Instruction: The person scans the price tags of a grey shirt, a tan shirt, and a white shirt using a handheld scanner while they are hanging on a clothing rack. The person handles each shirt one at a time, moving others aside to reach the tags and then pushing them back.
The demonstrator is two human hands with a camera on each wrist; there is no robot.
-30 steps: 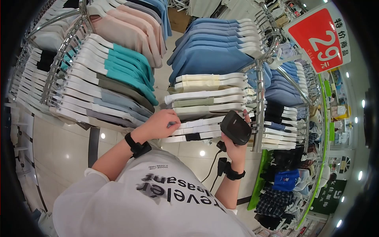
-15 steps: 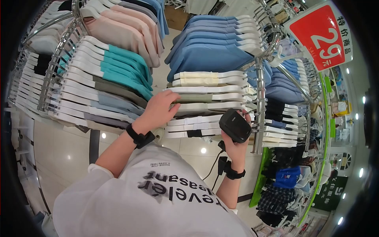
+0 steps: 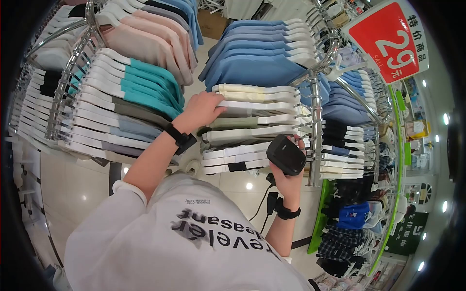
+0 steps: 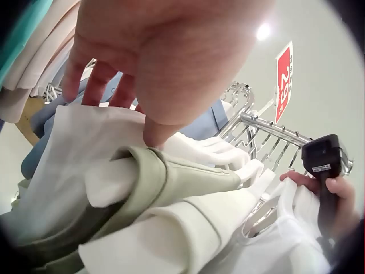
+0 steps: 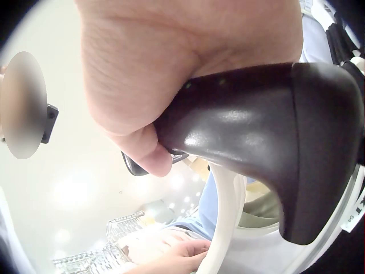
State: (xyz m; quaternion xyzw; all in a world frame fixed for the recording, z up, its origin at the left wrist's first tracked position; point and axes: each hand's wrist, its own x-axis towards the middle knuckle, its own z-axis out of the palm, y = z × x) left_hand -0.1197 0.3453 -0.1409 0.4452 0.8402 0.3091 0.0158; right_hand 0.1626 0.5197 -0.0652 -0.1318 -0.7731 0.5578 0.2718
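My left hand (image 3: 203,110) is at the end of a white shirt (image 4: 100,137) on a hanger among the clothes in the middle. In the left wrist view its fingers go behind the shirt's upper edge and the thumb lies on the near side. Right beside it hang a pale green garment (image 4: 182,180) and a cream one (image 4: 199,220). My right hand (image 3: 287,185) grips a black handheld barcode scanner (image 3: 286,154) by its handle, above the front white hangers. In the right wrist view the scanner (image 5: 239,120) fills much of the picture.
Blue shirts (image 3: 262,68) hang behind the middle group. Turquoise shirts (image 3: 150,87) and pink ones (image 3: 145,41) fill the left rack. A chrome post (image 3: 315,126) stands right of the scanner, and a red price sign (image 3: 383,41) hangs above. A cable (image 3: 258,206) dangles below the right hand.
My left hand has moved away from my body, from the front white hangers over the green garment to the white shirt farther back. The right hand keeps the scanner in nearly the same place.
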